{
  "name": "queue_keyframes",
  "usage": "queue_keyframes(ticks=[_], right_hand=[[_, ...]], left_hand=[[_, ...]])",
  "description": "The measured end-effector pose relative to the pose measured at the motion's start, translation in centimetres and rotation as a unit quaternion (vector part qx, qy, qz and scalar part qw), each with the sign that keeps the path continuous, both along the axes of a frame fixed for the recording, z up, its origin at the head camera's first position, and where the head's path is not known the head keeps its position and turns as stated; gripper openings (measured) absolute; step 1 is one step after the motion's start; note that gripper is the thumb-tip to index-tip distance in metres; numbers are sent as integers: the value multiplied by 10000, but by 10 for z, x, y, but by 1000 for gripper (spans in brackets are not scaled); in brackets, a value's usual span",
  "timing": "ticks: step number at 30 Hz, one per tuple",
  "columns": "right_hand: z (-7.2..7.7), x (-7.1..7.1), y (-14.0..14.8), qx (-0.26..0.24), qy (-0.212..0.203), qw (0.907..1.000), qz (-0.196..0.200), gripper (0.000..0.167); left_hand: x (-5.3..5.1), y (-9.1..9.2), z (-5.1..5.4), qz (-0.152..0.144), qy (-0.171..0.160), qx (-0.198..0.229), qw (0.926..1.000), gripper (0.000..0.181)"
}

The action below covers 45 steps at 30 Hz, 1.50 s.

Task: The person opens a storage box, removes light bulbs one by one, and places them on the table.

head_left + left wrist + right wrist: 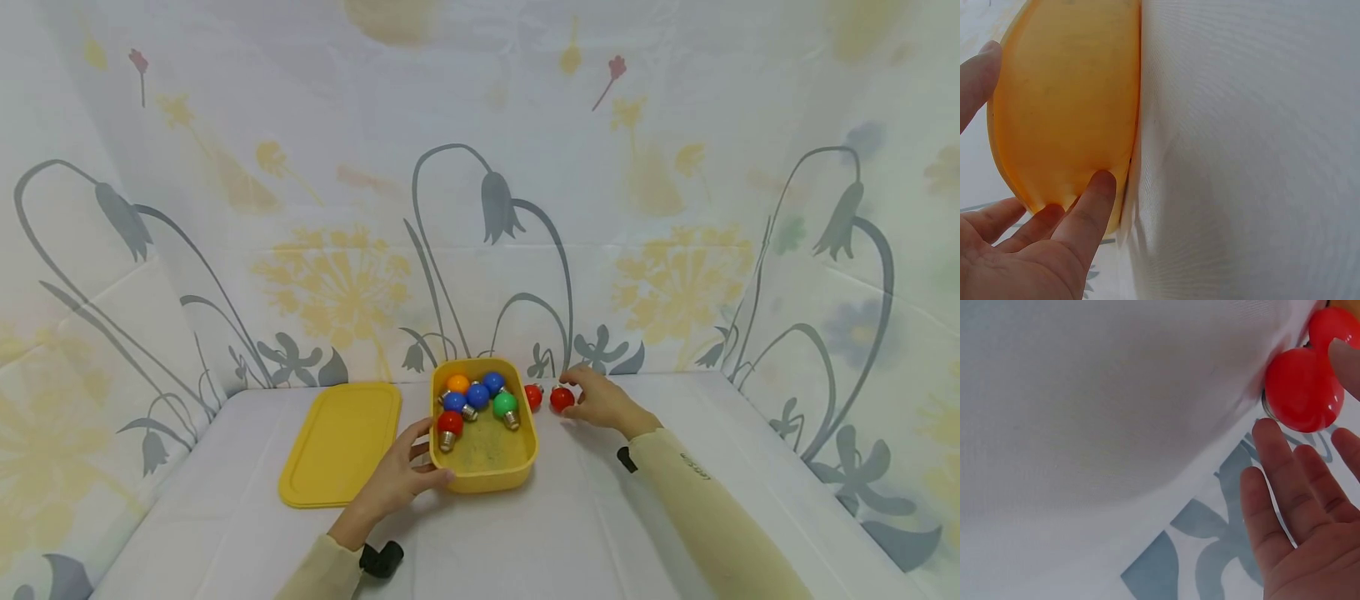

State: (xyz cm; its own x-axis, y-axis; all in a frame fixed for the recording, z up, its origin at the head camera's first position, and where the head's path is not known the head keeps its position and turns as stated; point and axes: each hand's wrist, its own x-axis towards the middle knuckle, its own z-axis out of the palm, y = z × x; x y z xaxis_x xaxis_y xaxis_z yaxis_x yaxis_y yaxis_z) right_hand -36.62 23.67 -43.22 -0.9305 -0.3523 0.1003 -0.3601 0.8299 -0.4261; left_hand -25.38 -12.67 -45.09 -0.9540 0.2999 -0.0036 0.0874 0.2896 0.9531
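Hovering R hand [604, 405], fingers spread, nothing grasped, by outer red bulb [562, 400] right of yellow box [491, 481]; L hand [403, 477], unclenched, rests against box's left side. Poss. risk: fingertip nudge rolls round bulb off.

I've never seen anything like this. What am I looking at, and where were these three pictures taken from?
There's no robot here, just a person's two bare hands. The widest picture comes from a camera worn on the head, looking forward and down; the other two come from a camera on each wrist. On the white cloth sit a yellow lid and a yellow box with coloured bulbs inside. Two red bulbs lie to the box's right. The left hand touches the box; the right hand spreads at the outer red bulb, not closed round it.
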Motion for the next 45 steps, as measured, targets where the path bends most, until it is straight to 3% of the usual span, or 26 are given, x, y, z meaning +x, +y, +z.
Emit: queue_keyframes(ticks=[9,19,29,39,45], right_hand=[[9,5,3,-288,-51,9996,-25,61],[30,12,-24,-389,531,9960,597,52],[49,30,-76,-193,315,9921,1201,52],[54,31,-114,-40,95,9864,1639,38],[57,31,-132,234,-8,9836,1790,44]], left_hand=[[-1,0,-1,18,-19,28,10000,90],[0,0,-1,25,-23,27,10000,91],[1,-1,1,5,-32,28,10000,91],[1,-1,0,-63,-14,82,9999,89],[2,-1,0,-94,28,78,9999,88]])
